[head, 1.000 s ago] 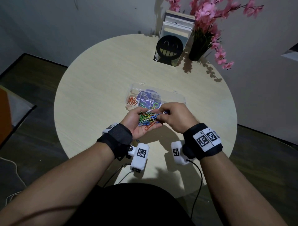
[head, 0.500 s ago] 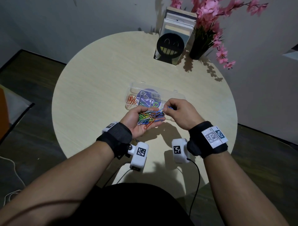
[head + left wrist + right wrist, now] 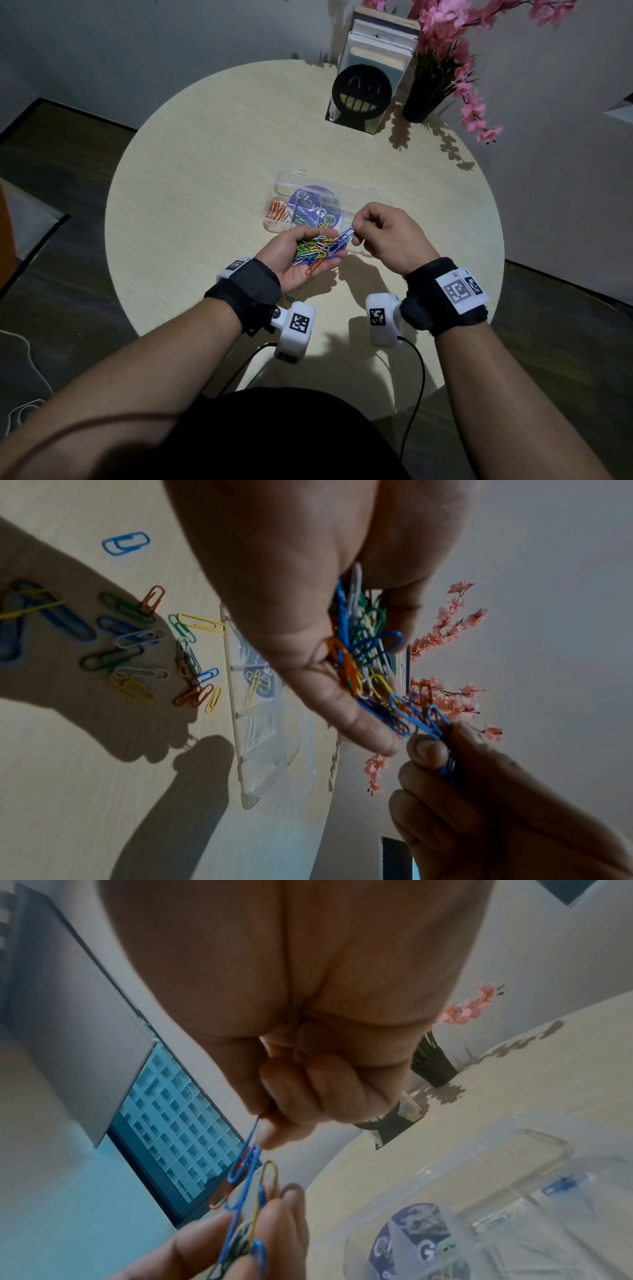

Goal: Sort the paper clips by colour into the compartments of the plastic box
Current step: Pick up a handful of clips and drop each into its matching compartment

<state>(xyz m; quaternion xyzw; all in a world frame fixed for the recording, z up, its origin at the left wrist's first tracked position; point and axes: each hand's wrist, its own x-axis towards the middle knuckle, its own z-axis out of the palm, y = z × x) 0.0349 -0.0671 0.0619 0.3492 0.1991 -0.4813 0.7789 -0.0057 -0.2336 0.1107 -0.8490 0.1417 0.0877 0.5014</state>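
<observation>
My left hand [image 3: 310, 255] is cupped palm-up round a bunch of mixed-colour paper clips [image 3: 317, 248] just in front of the clear plastic box [image 3: 373, 202]. My right hand [image 3: 357, 229] pinches blue clips [image 3: 443, 753] at the bunch's right edge, and they are still tangled with it [image 3: 251, 1153]. In the box, orange clips [image 3: 279, 212] fill the left compartment. Green clips [image 3: 301, 219] and yellow clips [image 3: 327, 221] lie further right, and one blue clip [image 3: 561, 1185] lies in another compartment. More loose clips [image 3: 137, 642] lie on the table under my left hand.
A black smiling-face bookend with books [image 3: 363, 92] and a dark vase of pink flowers [image 3: 428, 92] stand at the back of the round table [image 3: 191, 192]. Wrist camera cables hang over the table's near edge.
My right hand has drawn away from over the bunch to its right side, pulling blue clips out. The left hand has kept holding the bunch.
</observation>
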